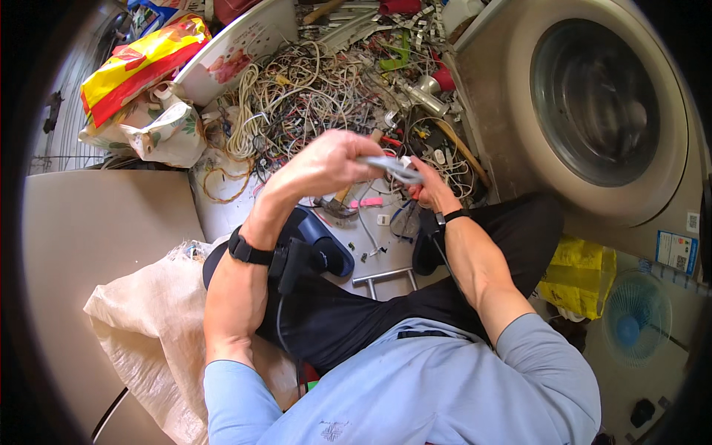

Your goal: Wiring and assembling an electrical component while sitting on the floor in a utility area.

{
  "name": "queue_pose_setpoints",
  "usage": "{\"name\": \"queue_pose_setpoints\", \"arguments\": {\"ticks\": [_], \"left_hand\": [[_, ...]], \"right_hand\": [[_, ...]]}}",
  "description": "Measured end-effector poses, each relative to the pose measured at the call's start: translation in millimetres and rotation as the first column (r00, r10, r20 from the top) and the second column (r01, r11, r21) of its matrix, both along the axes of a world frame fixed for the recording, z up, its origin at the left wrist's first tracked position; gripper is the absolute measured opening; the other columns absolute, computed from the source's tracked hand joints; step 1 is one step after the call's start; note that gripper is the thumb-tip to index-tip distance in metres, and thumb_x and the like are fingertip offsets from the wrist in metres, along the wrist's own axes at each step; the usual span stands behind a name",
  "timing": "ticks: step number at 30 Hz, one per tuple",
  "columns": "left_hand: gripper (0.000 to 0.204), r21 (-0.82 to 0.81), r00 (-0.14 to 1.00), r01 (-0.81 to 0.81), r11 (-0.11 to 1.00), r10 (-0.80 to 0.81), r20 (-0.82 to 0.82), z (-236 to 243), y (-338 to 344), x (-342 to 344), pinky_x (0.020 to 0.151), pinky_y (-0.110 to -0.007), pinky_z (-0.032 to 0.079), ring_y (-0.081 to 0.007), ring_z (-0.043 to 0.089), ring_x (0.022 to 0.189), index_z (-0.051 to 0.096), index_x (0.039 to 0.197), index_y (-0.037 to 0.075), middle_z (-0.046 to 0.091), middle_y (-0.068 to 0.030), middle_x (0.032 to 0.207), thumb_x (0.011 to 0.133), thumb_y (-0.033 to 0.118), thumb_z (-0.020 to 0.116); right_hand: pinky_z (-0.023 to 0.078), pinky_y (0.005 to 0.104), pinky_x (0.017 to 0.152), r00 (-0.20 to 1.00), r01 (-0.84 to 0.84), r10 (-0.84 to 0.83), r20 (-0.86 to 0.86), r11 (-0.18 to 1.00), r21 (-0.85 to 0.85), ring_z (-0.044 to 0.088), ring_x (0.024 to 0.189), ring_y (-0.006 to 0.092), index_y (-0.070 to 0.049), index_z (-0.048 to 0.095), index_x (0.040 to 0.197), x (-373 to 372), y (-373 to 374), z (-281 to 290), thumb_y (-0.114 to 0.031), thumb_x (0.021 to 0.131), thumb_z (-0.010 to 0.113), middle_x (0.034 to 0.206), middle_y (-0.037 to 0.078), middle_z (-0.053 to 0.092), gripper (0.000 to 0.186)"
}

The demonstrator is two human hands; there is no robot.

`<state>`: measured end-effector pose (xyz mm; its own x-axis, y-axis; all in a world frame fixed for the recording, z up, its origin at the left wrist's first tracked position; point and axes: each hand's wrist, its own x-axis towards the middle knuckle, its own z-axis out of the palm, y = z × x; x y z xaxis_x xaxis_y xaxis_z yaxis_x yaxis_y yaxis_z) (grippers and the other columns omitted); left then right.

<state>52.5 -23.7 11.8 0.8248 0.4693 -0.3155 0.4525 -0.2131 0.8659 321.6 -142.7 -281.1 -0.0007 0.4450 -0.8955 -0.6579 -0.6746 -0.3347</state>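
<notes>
A grey cable, looped into a short bundle, is stretched between my two hands above the floor. My left hand is closed around its left end, slightly smeared by motion. At the other end my right hand has its fingers closed on the same bundle; a small white piece, perhaps a plug, shows near its fingertips. Under my hands lie a hammer, a pink strip and a small white block. A thin grey wire hangs or lies below the bundle; I cannot tell which.
A large heap of tangled cables and scrap covers the floor ahead. A washing machine stands at the right, a white tub and a yellow-red bag far left. A woven sack lies beside my left leg, a fan right.
</notes>
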Motion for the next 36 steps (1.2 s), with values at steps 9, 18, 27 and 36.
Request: {"name": "queue_pose_setpoints", "arguments": {"ticks": [9, 18, 27, 36], "left_hand": [[0.021, 0.147, 0.815, 0.552, 0.821, -0.494, -0.303, -27, -24, -27, 0.069, -0.049, 0.051, -0.0407, 0.066, 0.077, 0.072, 0.086, 0.006, 0.067, -0.0184, 0.076, 0.078, 0.024, 0.077], [0.037, -0.082, 0.627, 0.720, 0.690, -0.696, -0.349, -33, -72, -12, 0.070, -0.047, 0.054, -0.0360, 0.070, 0.076, 0.077, 0.081, 0.002, 0.070, -0.0187, 0.075, 0.080, 0.040, 0.078], [0.051, -0.040, 0.968, -0.169, 0.985, 0.174, 0.182, 19, -18, -41, 0.086, -0.035, 0.057, -0.0191, 0.072, 0.095, 0.068, 0.126, 0.003, 0.076, -0.0124, 0.106, 0.087, 0.032, 0.082], [0.084, -0.456, 0.836, -0.209, 0.865, 0.400, 0.376, 2, -35, -15, 0.078, -0.032, 0.059, -0.0157, 0.067, 0.094, 0.035, 0.153, 0.006, 0.064, -0.0093, 0.115, 0.082, 0.009, 0.081]], "right_hand": [[0.034, 0.0267, 0.042, 0.950, 0.142, -0.161, 0.267, 0.986, 0.089, 0.046, 0.050, 0.0111, -0.008, 0.060, 0.092, -13, 10, 44, -0.028, 0.091, 0.074, 0.072, 0.001, 0.055, 0.025], [0.030, 0.0276, 0.043, 0.975, -0.214, 0.102, 0.199, 0.688, 0.693, 0.044, 0.049, 0.0098, -0.003, 0.061, 0.113, -6, 21, 186, -0.009, 0.090, 0.069, 0.075, 0.003, 0.058, 0.025], [0.034, 0.0239, 0.042, 0.914, -0.295, 0.400, 0.069, 0.538, 0.789, 0.053, 0.055, 0.0099, -0.001, 0.052, 0.140, -30, 40, 275, 0.005, 0.069, 0.064, 0.112, 0.013, 0.069, 0.073], [0.037, 0.0216, 0.049, 0.785, -0.546, 0.572, 0.238, 0.456, 0.703, 0.051, 0.058, 0.0064, -0.001, 0.061, 0.134, -51, 60, 284, -0.002, 0.085, 0.066, 0.089, 0.003, 0.066, 0.049]]}}
